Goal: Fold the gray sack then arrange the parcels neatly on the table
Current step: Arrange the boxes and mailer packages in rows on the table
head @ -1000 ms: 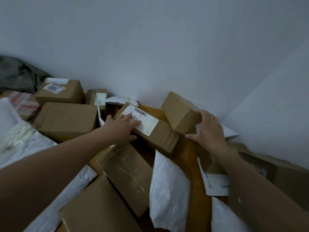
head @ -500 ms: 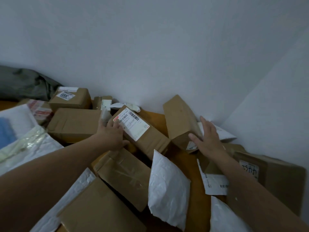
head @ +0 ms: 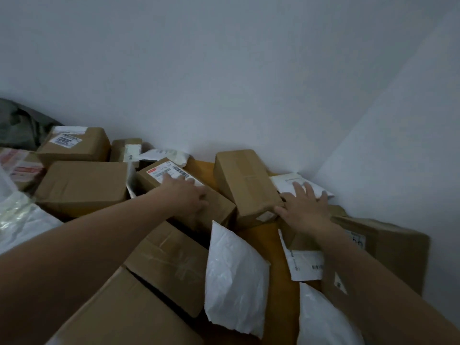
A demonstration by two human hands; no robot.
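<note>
Brown cardboard parcels [head: 82, 185] strewn over orange wooden worktop [head: 263, 242]. Left hand [head: 185, 197] flat on labelled box [head: 159, 173], right hand [head: 305, 210] splayed against plain box [head: 244, 183], apparently gripping nothing. Slide both square to wall [head: 224, 83].

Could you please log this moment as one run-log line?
step: arranging | left hand: rests on labelled box | right hand: spread, thumb against plain box, fingers over white mailer | gray sack: bunched, far left
</note>
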